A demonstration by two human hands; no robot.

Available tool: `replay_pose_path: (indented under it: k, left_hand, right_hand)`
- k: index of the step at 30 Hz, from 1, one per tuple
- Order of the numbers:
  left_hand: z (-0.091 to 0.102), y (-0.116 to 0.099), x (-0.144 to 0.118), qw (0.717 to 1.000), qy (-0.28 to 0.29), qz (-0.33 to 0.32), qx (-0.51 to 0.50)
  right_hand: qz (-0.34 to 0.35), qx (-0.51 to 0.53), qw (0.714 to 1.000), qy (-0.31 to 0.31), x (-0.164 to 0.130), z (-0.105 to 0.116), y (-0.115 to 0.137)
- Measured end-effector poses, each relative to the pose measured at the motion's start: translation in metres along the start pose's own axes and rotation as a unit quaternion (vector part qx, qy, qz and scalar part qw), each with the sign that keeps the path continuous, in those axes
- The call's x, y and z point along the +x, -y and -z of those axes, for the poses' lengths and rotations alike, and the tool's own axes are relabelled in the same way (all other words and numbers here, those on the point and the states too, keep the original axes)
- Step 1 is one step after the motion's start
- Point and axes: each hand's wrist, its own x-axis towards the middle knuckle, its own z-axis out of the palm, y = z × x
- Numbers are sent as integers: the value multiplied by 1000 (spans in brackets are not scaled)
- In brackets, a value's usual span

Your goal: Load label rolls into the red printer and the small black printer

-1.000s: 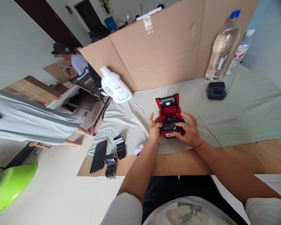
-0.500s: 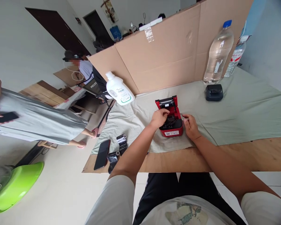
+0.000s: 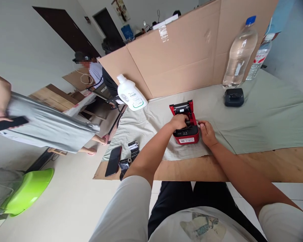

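Green cloth (image 3: 267, 117), left hand (image 3: 179, 121) curled inside open red printer (image 3: 185, 126), right hand (image 3: 207, 132) loosely curled beside it, white bottle (image 3: 130, 94) behind.

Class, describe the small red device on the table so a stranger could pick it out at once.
Start at the cardboard wall behind the green cloth. In front of it, mid-table, sits the red printer, lid open, between the left hand and right hand. Unlike the black device by the bottles, it is red.

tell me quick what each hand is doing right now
Left hand: curled into the open top of the red printer; whether it grips anything cannot be told.
Right hand: loosely curled beside the printer, holding nothing.
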Motion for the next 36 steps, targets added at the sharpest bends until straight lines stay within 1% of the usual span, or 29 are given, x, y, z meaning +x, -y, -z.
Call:
replay_pose_path:
  k: [2,3,5,6,8,10,12,14,16,18,20,21,23,25,28,30,33,36]
  left_hand:
    - [5,6,-7,995,-19,-31,-95]
    - [10,10,-12,985,-23,-48,-163]
    - [24,23,-27,951,-19,-71,-299]
    - [34,32,-37,931,-15,-72,-356]
    - [57,55,-61,901,-3,-42,-431]
    - [77,84,-87,891,18,32,-453]
    - [88,118,-110,894,22,112,-433]
    - [84,149,-126,909,13,163,-382]
    - [68,174,-135,936,6,193,-295]
    - [46,191,-137,955,1,212,-208]
    - [28,201,-138,962,-9,223,-156]
    - [23,204,-139,963,-11,225,-146]
    - [20,211,-142,965,-8,227,-134]
    - [24,219,-147,961,-4,257,-102]
    - [34,231,-158,939,5,342,-42]
    - [35,236,-164,920,19,392,-23]
    - [25,236,-170,896,34,442,-18]
    - [14,233,-174,892,32,450,-25]
  right_hand:
    - [-4,2,1000,3,1,0,-2]
    - [-5,3,1000,5,1,0,-3]
    - [-8,7,1000,6,1,-1,-5]
    - [-9,9,1000,5,1,-1,-6]
    - [-8,9,1000,1,2,-1,-7]
    - [-2,2,1000,-2,2,-1,-7]
    - [5,-6,1000,0,2,-2,-7]
    - [5,-12,1000,1,3,-2,-6]
    - [2,-15,1000,4,3,-2,-5]
    - [-3,-17,1000,9,3,-1,-5]
    - [-7,-20,1000,12,3,0,-5]
    - [-9,-20,1000,11,3,0,-5]
    - [-11,-18,1000,9,3,1,-6]
    - [-16,-14,1000,6,3,0,-6]
    - [-22,-9,1000,7,3,-1,-9]
    - [-22,-9,1000,8,4,-2,-11]
    - [-20,-12,1000,9,4,-2,-12]
    - [-23,-15,1000,8,4,-1,-10]
